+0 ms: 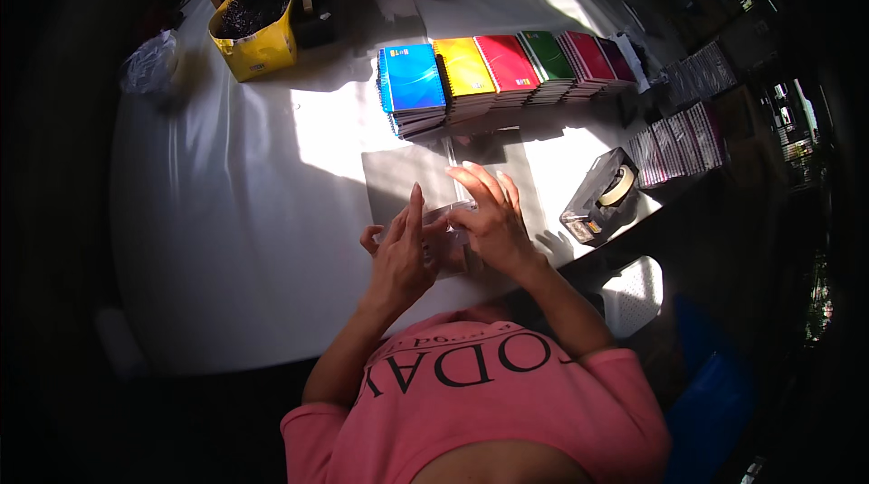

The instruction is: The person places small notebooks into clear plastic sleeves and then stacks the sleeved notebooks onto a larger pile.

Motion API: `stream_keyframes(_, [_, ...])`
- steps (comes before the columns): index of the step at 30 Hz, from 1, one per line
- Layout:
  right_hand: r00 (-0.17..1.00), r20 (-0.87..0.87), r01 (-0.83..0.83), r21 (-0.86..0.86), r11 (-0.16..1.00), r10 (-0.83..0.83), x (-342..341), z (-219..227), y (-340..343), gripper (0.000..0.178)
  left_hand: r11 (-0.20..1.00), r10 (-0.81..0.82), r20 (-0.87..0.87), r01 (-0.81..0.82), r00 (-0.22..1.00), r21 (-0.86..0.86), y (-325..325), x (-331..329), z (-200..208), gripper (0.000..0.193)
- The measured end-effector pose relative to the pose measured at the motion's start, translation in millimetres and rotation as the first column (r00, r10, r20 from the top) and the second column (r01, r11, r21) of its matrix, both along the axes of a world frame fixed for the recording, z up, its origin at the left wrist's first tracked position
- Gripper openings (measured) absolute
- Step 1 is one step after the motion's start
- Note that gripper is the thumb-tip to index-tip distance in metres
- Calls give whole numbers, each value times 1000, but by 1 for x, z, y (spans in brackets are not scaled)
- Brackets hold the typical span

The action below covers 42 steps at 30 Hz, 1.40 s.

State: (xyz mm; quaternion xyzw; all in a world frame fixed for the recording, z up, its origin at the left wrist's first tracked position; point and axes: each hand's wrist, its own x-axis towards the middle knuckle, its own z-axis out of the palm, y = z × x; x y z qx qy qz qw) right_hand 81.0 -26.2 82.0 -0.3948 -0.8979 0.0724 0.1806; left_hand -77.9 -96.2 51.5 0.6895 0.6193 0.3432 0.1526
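Close to my body, a clear plastic packet (450, 255) with a dim, pinkish look lies between my two hands; what is inside it cannot be made out. My left hand (403, 259) holds its left side, the index finger pointing away from me and another finger bent out to the left. At the packet's far edge, the thumb and index finger of my right hand (493, 229) pinch the shiny film, while the other fingers fan upward. Just beyond my hands, a flat grey sheet or board (387, 178) lies on the white table (231, 258).
Stacks of spiral notebooks stand in a row beyond my hands, from a blue stack (412, 78) to dark red. A black tape dispenser (599, 199) sits at right, near wrapped notebook bundles (679, 147). Far left is a yellow box (258, 47) of dark material; a white perforated stool (634, 294) is beside me.
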Motion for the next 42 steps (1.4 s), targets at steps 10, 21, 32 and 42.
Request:
stream_keyframes(10, [687, -367, 603, -194, 774, -627, 121, -11, -23, 26, 973, -39, -323, 110, 946, 205, -13, 4, -17, 35])
stream_keyframes(21, [-442, -292, -111, -921, 375, -848, 234, -116, 26, 28, 933, -146, -323, 239, 935, 270, -6, -2, -19, 36])
stream_keyframes(32, [-156, -463, 164, -883, 439, -873, 177, -98, -51, 34, 947, -177, -147, 209, 973, 245, -10, -6, -25, 37])
stream_keyframes(42, [73, 42, 957, 278, 81, -996, 172, -88, -76, 12, 919, -263, -189, 306, 946, 249, -1, -5, -22, 40])
